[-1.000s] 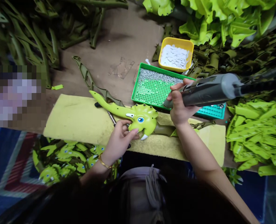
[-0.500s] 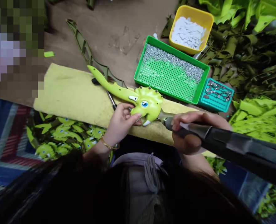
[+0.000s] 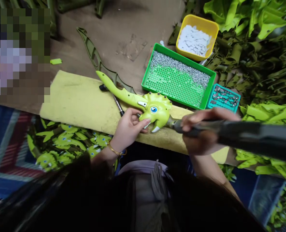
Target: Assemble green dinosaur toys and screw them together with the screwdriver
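Observation:
My left hand (image 3: 131, 125) grips the lower jaw of a lime-green plastic dinosaur head (image 3: 158, 114) with a blue eye, a frill and white horns. From the head a long curved green piece (image 3: 116, 90) runs up and to the left. My right hand (image 3: 203, 132) is wrapped around a dark power screwdriver (image 3: 251, 137), which lies nearly level. Its tip meets the right side of the head; the exact contact is hidden. Under the head is a yellow pad (image 3: 80, 100). An olive lattice-like plastic part (image 3: 92, 53) and a dark-handled rod (image 3: 118, 104) lie beside the green piece.
A green tray (image 3: 172, 93) of screws stands beyond the head, near a yellow bin (image 3: 198, 21) of white pieces and a teal basket (image 3: 223, 100) of small metal parts. Olive parts (image 3: 254, 61) pile up at right. Finished-looking heads (image 3: 67, 140) lie below left.
The screwdriver has swung to a more level angle, its tip now hard against the head. My left hand keeps its hold on the dinosaur head. The whole view has shifted slightly.

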`<state>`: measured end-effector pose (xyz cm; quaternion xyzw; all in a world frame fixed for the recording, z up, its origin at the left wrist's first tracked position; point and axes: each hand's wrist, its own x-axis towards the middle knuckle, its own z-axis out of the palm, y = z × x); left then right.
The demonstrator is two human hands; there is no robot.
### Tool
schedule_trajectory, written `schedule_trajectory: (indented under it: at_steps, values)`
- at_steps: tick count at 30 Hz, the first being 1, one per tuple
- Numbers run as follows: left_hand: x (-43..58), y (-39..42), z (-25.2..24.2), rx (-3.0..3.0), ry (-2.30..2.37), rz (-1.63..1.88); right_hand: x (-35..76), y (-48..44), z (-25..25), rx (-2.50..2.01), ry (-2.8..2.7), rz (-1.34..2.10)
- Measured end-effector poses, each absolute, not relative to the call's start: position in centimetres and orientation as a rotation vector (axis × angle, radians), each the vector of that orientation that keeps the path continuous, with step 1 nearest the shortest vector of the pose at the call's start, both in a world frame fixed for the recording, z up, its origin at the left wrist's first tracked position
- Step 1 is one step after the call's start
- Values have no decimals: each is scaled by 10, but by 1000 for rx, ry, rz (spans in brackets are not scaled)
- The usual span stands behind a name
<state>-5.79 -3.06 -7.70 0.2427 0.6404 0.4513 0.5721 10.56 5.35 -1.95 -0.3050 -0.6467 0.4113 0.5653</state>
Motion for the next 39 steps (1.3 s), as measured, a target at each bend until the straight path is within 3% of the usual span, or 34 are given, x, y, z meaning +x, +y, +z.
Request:
schedule_trajectory:
  at_steps: [4,11,18,24,30,39]
  values:
    - [-61,-37,-72,1180,1800,801,63,118,-25,-584,-1072,690]
    - [-55,-41,-82,1848,2055,678,48,191,-92,-1004,-1561,639]
    - [-58,-37,-80,1599,1940,800,46,191,-104,-910,-1491,675]
    - [-66,-34,-76,987,1608,793,49,169,-58,-751,-1216,811]
    - [-60,-31,-75,1238,1665,807,85,100,-15,-748,-1446,695]
    - [-57,-31,-74,1294,1689,791,87,86,-52,-688,-1428,792]
